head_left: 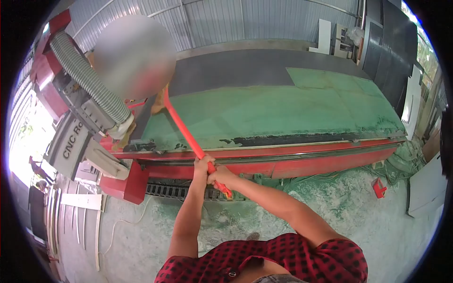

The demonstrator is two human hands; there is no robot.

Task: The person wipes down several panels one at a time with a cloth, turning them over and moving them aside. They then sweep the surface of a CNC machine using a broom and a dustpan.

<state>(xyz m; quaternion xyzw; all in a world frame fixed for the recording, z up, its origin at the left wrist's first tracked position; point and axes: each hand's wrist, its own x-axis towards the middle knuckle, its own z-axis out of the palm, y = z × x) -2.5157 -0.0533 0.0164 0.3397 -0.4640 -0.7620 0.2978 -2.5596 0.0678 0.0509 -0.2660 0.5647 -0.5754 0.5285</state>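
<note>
A broom with a red handle (181, 126) slants from in front of me up over the near-left part of the machine bed. Its straw-coloured head (158, 104) is at the far end, partly hidden by a round blurred patch. My left hand (204, 167) is wrapped round the handle near its lower end. Just below it, my right hand (222, 175) grips the same handle, whose butt end sticks out beneath. Under the broom lies the bed's green surface (255, 111), with dark worn patches along its front edge.
A CNC machine head with a grey ribbed hose (89, 73) stands at the left. A dark sheet (226, 70) covers the bed's far side. The red bed rail (306, 162) runs before me. A red dustpan-like object (379, 187) lies on the dusty floor at right.
</note>
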